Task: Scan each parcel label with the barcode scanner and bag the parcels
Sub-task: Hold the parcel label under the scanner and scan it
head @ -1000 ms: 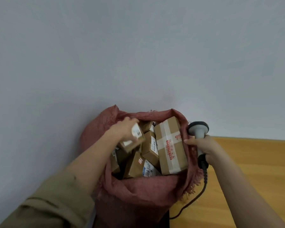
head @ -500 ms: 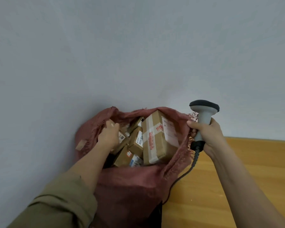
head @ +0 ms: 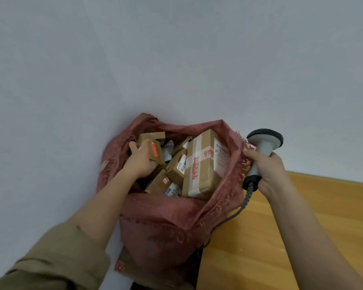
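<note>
Red woven sack (head: 166, 222) stands against the wall, full of parcels. Our left hand (head: 140, 162) reaches inside, closed around a small carton (head: 154, 150); our right hand (head: 264, 170) grips the barcode scanner (head: 262, 151) and pins the sack's rim, probably to keep its mouth open.

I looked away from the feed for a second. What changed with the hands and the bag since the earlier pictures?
The left hand, inside the red bag, worked toward its far left side and now grips a small box with a red sticker. The right hand raised the scanner beside the bag's rim. The big taped box tilted. The scanner remains gripped.
</note>
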Demonstrator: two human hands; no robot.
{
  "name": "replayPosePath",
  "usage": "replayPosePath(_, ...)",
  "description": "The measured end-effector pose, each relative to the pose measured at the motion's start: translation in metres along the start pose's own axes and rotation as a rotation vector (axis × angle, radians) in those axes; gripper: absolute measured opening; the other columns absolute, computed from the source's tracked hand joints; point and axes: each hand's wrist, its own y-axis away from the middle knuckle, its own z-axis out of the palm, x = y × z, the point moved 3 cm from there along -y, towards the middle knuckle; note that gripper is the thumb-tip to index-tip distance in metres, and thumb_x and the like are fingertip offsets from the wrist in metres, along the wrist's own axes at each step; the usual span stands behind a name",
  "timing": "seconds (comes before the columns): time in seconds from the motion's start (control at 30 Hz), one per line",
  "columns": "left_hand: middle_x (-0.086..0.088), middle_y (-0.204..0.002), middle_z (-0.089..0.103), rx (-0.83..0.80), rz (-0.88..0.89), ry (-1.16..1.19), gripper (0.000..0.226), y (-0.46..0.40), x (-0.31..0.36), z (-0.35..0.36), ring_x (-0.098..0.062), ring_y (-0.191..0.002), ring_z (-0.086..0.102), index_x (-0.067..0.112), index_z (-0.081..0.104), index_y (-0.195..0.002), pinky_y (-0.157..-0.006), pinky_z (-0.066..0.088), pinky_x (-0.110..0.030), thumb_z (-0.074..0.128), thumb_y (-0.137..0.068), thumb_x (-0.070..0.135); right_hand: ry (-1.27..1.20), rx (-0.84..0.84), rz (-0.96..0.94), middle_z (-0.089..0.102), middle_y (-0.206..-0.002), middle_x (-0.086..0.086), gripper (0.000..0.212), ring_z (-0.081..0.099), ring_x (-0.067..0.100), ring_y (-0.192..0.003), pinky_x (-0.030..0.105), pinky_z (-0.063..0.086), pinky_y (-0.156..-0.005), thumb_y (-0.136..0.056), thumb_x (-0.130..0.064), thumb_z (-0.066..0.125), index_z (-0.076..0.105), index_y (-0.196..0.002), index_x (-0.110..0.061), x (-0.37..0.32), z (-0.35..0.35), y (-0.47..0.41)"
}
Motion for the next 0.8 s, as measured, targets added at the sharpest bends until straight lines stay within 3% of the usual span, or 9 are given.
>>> replayPosePath(0.17,-0.011,-0.136,0.018,0.17,0.113,0.039,0.057,0.033,0.03,-0.002,-0.035,-0.093,0.057,0.017,0.033,-0.141,-0.086,0.05,-0.039,0.055,-0.088,0.011,-0.024,0.02,0.073,0.051,-0.063,0.007,0.018,0.048,0.011,-0.042,0.022,0.041,-0.041,-0.088,0.0,0.065,0.052,-0.101,-0.002,0.014,-0.01,-0.003)
replayPosePath(0.37,-0.001,-0.118,0.033,0.159,0.209,0.074,0.023,0.064,0.057,0.0,-0.017,-0.097,0.05,0.016,0.062,-0.114,-0.093,0.05,-0.037,0.058,-0.092,0.013,-0.081,-0.038,0.139,0.046,-0.063,0.006,0.014,0.047,0.011,-0.04,0.02,0.041,-0.039,-0.09,0.003,0.06,0.05,-0.089,-0.008,0.014,-0.036,0.025)
replayPosePath(0.5,0.002,-0.105,0.04,0.199,0.286,0.09,0.013,0.093,0.083,0.001,-0.012,-0.088,0.049,0.025,0.062,-0.095,-0.084,0.047,-0.031,0.057,-0.092,0.013,-0.234,-0.015,0.144,0.046,-0.069,0.006,0.013,0.044,0.012,-0.05,0.02,0.041,-0.042,-0.091,0.005,0.053,0.049,-0.092,-0.008,0.008,-0.066,0.048)
replayPosePath(0.6,0.002,-0.104,0.042,0.21,0.332,0.114,0.013,0.128,0.096,0.007,-0.004,-0.081,0.045,0.022,0.064,-0.096,-0.083,0.042,-0.025,0.057,-0.093,0.012,-0.333,-0.036,0.153,0.046,-0.07,0.007,0.012,0.044,0.011,-0.052,0.018,0.041,-0.043,-0.092,0.004,0.051,0.048,-0.093,-0.007,0.009,-0.082,0.076)
replayPosePath(0.7,0.007,-0.099,0.041,0.208,0.328,0.152,0.014,0.172,0.094,0.018,0.001,-0.082,0.047,0.021,0.066,-0.097,-0.078,0.036,-0.008,0.057,-0.092,0.011,-0.391,-0.068,0.21,0.047,-0.071,0.007,0.009,0.043,0.011,-0.052,0.017,0.042,-0.041,-0.095,0.002,0.05,0.049,-0.095,-0.006,0.022,-0.09,0.112)
replayPosePath(0.8,0.008,-0.097,0.041,0.207,0.305,0.156,0.013,0.22,0.076,0.035,0.001,-0.082,0.047,0.023,0.066,-0.093,-0.069,0.036,-0.004,0.058,-0.091,0.012,-0.38,-0.128,0.307,0.046,-0.072,0.007,0.015,0.041,0.011,-0.052,0.018,0.041,-0.039,-0.096,0.001,0.05,0.05,-0.111,-0.003,0.051,-0.097,0.154)
